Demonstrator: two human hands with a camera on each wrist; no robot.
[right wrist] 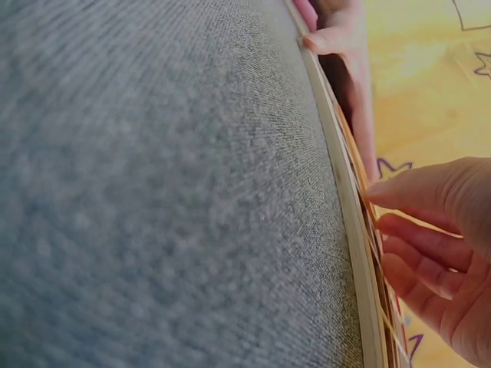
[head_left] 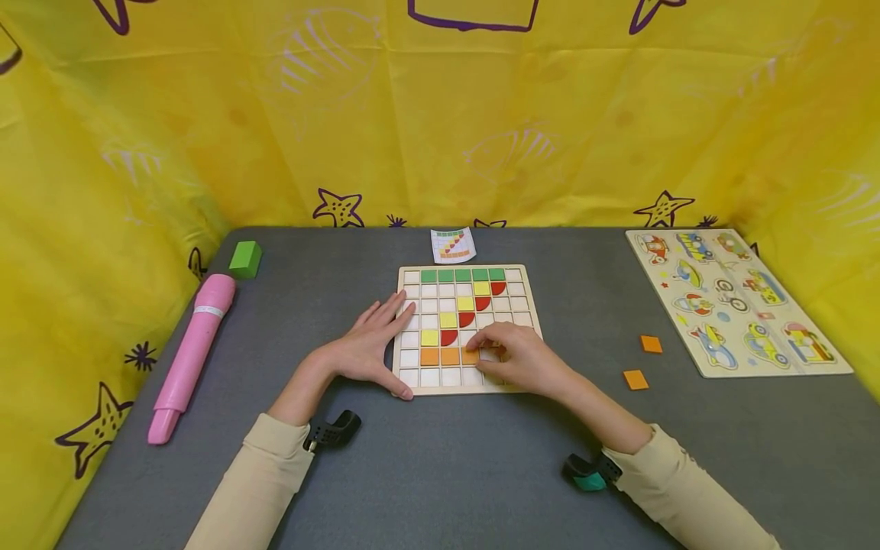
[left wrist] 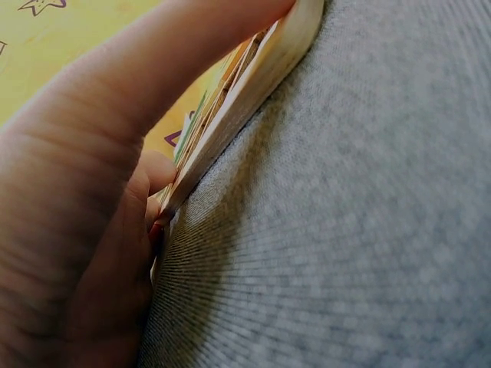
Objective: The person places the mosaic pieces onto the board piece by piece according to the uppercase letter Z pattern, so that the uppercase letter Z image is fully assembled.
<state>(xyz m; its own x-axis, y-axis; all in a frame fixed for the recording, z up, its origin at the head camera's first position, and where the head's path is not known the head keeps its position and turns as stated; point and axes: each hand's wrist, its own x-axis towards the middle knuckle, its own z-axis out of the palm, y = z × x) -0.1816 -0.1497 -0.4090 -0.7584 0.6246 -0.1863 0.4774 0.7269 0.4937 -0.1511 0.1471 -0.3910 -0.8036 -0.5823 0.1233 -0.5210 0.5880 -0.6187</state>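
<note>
A wooden grid board (head_left: 467, 389) lies flat on the table, with green squares (head_left: 464, 274) in its top row. Yellow squares (head_left: 448, 320) and red quarter-circle pieces (head_left: 466, 319) step diagonally down across it. Orange square tiles (head_left: 440, 357) sit in a lower row. Spread over the board's left edge, my left hand (head_left: 371, 344) rests with its fingers extended and its thumb at the lower left corner. My right hand (head_left: 522, 359) pinches an orange square tile (head_left: 470, 356) between thumb and index finger at that lower row; the fingers partly cover it.
Behind the board lies a small pattern card (head_left: 453, 246). Two loose orange tiles (head_left: 651, 344) are to the right, beside a vehicle puzzle board (head_left: 739, 305). At the left are a pink microphone-shaped object (head_left: 192, 355) and a green block (head_left: 245, 260).
</note>
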